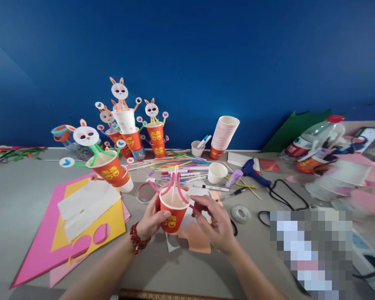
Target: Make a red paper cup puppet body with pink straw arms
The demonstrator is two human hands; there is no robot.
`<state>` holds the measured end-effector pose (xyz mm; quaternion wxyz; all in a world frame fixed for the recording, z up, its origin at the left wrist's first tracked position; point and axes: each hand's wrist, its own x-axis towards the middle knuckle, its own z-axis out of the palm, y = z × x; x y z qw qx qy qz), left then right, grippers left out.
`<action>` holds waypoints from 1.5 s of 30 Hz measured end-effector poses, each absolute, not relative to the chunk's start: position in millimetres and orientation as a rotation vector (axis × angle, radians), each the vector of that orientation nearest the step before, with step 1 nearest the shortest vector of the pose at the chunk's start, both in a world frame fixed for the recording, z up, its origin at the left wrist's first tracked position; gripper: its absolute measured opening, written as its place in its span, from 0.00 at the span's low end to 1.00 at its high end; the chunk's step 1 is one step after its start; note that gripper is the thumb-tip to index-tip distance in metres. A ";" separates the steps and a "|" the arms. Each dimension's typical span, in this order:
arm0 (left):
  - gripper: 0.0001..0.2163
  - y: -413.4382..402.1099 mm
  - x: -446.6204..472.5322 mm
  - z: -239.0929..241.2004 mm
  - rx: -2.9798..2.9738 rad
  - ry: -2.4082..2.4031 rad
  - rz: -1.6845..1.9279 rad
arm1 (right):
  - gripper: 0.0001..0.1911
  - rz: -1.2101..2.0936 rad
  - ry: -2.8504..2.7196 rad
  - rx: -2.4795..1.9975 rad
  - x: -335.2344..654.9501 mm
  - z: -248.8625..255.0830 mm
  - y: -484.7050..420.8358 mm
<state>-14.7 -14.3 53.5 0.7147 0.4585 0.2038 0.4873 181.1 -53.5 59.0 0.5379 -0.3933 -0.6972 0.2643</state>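
Observation:
A red paper cup [174, 216] with gold characters is held upright just above the table by my left hand [154, 216], its thumb across the front. Pink pipe cleaners [167, 188] rise from inside the cup around a pale stick [174, 187] and bend out over the rim on both sides. At the right rim my right hand [214, 223] is closed, thumb and fingers pinching the end of a pink pipe cleaner. Below the cup lie orange paper scraps [198, 237].
Paper-cup rabbits [108, 168] stand at the back left, beyond pink and yellow sheets [37, 233]. Pens and pipe cleaners lie mid-table near a white cup [217, 173], a glue gun [253, 171] and a tape roll [240, 213]. Stacked cups [224, 135] stand behind; a bottle [312, 137] is at right.

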 end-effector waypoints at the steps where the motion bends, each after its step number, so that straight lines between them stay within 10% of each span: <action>1: 0.39 -14.4 -14.9 52.6 1.014 0.443 1.077 | 0.20 0.621 -1.667 -0.926 181.2 60.5 -53.6; 39: 0.40 -14.4 -7.9 55.0 0.965 0.419 1.018 | 0.10 0.250 -1.589 -0.874 175.9 63.9 -52.8; 45: 0.19 -6.3 -4.1 59.0 0.852 0.708 1.371 | 0.16 0.110 -1.598 -0.867 179.0 61.8 -55.5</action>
